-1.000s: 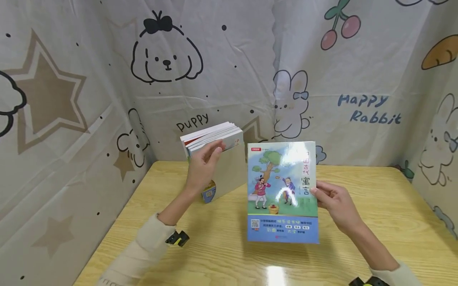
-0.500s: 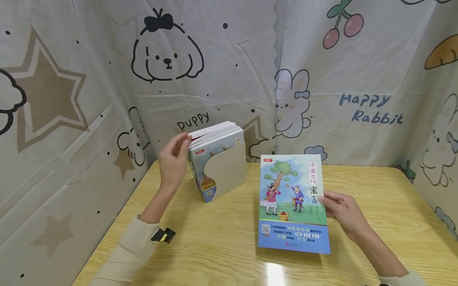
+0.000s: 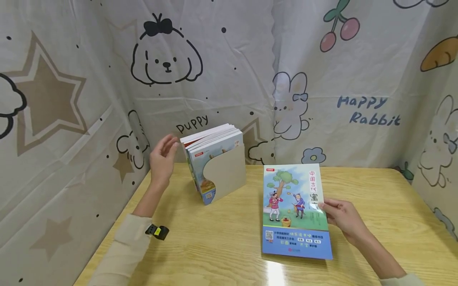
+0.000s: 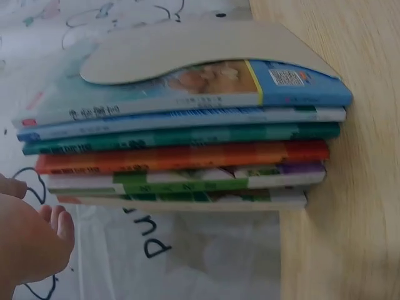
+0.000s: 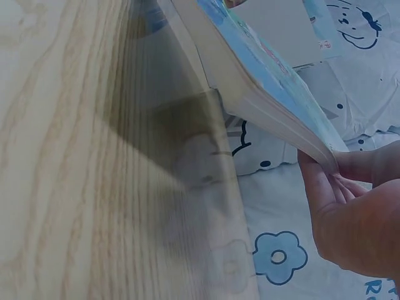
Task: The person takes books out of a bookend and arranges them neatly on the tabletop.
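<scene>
My right hand (image 3: 341,218) pinches the right edge of a picture-covered book (image 3: 295,242), its blue and green front cover facing me. In the right wrist view, the thumb and fingers grip the book's page edge (image 5: 290,125), and the book is tilted above the table. On the left, a cream book holder (image 3: 230,171) stands with several upright books (image 3: 198,153) in it. Beside their upper left corner my left hand (image 3: 162,163) is raised, fingers loosely bent, holding nothing. The left wrist view shows several coloured spines (image 4: 187,156) side by side, a small gap from that hand.
Both things are on or over a light wooden table (image 3: 214,234). A cartoon-printed cloth (image 3: 229,79) hangs behind the table and along its sides. A dark wristband device (image 3: 157,231) sits at my left cuff.
My left hand has moved left, from in front of the books past their upper left corner. My right hand has lowered the book and shifted it slightly right.
</scene>
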`<state>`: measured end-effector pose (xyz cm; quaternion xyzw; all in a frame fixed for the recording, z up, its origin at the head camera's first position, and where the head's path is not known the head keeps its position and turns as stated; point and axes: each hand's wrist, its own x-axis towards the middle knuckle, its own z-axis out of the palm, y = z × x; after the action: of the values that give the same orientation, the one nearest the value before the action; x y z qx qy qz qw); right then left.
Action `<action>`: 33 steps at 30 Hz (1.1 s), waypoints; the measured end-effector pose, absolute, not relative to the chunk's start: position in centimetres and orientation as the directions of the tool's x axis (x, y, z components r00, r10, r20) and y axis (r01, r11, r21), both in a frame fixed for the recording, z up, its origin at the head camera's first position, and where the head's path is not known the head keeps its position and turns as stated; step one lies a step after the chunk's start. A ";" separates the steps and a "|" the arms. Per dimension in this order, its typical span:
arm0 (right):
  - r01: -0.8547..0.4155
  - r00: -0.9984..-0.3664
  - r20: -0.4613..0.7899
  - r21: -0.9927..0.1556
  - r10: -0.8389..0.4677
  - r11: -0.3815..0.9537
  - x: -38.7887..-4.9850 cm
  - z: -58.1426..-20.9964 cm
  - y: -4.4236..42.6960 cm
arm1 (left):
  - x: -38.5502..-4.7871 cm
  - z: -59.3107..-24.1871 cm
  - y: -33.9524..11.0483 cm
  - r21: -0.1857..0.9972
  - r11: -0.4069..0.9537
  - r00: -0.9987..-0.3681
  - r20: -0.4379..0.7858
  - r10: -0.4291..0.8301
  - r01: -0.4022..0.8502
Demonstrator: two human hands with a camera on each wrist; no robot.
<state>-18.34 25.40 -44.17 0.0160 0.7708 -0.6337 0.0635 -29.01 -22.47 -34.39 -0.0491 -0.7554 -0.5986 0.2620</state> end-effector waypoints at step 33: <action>0.230 -0.965 -0.256 -0.928 -0.056 0.292 -19.0 -47.0 26.7 | -32.0 -37.2 -24.6 0.838 0.439 -0.939 0.343 0.035 0.323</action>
<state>-18.99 26.66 -47.04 0.0547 0.7947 -0.5924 0.1206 -31.99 -24.63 -37.18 -0.1069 -0.8368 -0.5186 0.1389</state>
